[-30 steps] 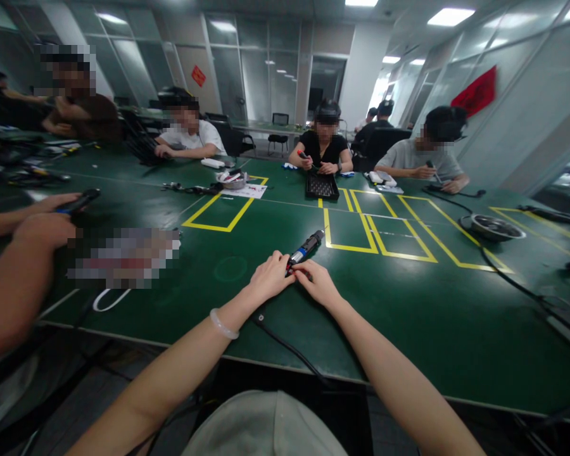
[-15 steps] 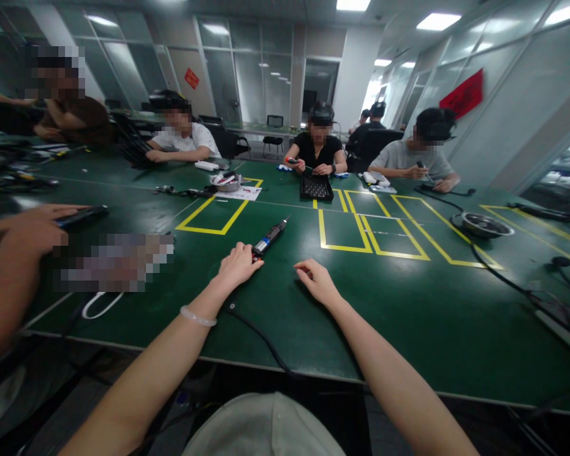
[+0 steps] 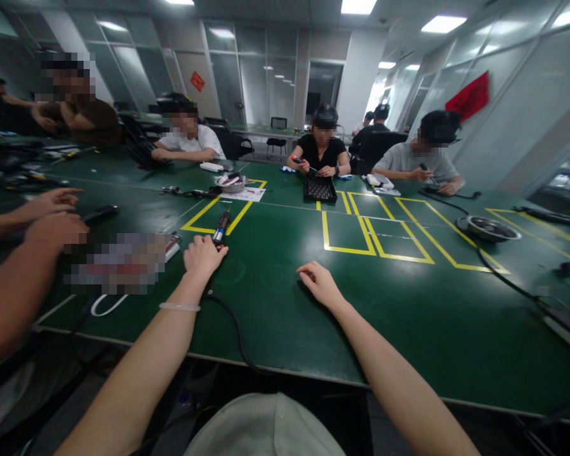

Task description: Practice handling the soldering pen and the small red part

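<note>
Head view: my left hand (image 3: 203,256) wrapped round the rear of a black-and-blue power screwdriver (image 3: 221,229), bit pointing away, near yellow tape outline (image 3: 194,228); my right hand (image 3: 320,283), fingers loosely curled, slightly parted, well apart at green table (image 3: 285,329)

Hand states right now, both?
Left hand: closed on a black, blue-banded electric screwdriver.
Right hand: open, loosely curled, nothing visible held.

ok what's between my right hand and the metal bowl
The head view shows yellow tape on the table between your right hand and the bowl.
</note>
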The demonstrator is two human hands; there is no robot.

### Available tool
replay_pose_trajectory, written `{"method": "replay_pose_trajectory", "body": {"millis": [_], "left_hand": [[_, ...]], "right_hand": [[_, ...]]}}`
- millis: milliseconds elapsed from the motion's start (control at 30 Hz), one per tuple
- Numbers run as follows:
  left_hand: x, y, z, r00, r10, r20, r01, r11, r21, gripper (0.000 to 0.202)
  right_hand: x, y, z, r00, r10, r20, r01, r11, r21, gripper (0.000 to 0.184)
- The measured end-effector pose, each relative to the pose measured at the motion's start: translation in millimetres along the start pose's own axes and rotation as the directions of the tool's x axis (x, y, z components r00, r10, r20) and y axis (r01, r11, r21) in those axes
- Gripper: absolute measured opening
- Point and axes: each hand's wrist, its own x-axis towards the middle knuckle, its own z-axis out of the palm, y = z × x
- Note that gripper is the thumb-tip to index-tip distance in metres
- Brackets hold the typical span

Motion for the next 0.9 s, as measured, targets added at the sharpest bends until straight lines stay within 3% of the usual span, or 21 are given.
{"method": "replay_pose_trajectory", "body": {"millis": [100,300,367,433,500,567,633,700,800,900], "left_hand": [[-5.6,4.2,-1.7,0.993,0.068,-0.093,-0.065,0.997,0.036,0.058],[-8.0,5.9,-5.9,0.988,0.115,-0.102,-0.112,0.993,0.034,0.039],[-7.3,5.9,-7.6,0.987,0.105,-0.124,-0.108,0.994,-0.017,0.035],[-8.1,10.4,-8.7,0.982,0.107,-0.153,-0.133,0.976,-0.17,0.037],[-12.0,22.4,-8.7,0.978,0.154,-0.139,-0.201,0.874,-0.444,0.04],[-20.6,42.3,-8.0,0.962,0.264,-0.071,-0.232,0.651,-0.723,0.044],[-33.7,67.4,-7.5,0.913,0.409,0.007,-0.187,0.433,-0.882,0.049],[-48.9,92.8,-7.8,0.841,0.537,0.066,-0.142,0.336,-0.931,0.05],[-68.8,122.5,-8.4,0.721,0.685,0.101,-0.15,0.297,-0.943,0.049],[-79.6,136.3,-5.7,0.671,0.738,0.079,-0.213,0.293,-0.932,0.048]], "right_hand": [[-0.2,-1.0,-0.6,1.0,0.0,0.002,0.0,1.0,0.003,0.017],[0.1,-1.4,-1.6,1.0,-0.008,0.016,0.009,1.0,-0.004,0.016],[0.0,-1.5,-2.0,1.0,-0.007,0.017,0.007,1.0,-0.002,0.016],[0.2,-1.5,-2.0,1.0,-0.001,0.011,0.001,1.0,0.006,0.016],[0.9,-0.8,-1.1,1.0,0.005,-0.007,-0.005,0.999,0.046,0.017],[2.2,0.4,0.8,0.999,0.026,-0.032,-0.021,0.991,0.131,0.018],[4.0,1.6,2.8,0.996,0.09,-0.022,-0.081,0.96,0.267,0.018],[5.4,2.0,4.0,0.981,0.187,0.055,-0.191,0.868,0.459,0.022],[5.9,-0.3,3.2,0.953,0.246,0.179,-0.3,0.67,0.679,0.033],[5.0,-4.0,0.7,0.931,0.258,0.257,-0.358,0.515,0.779,0.037]]}}
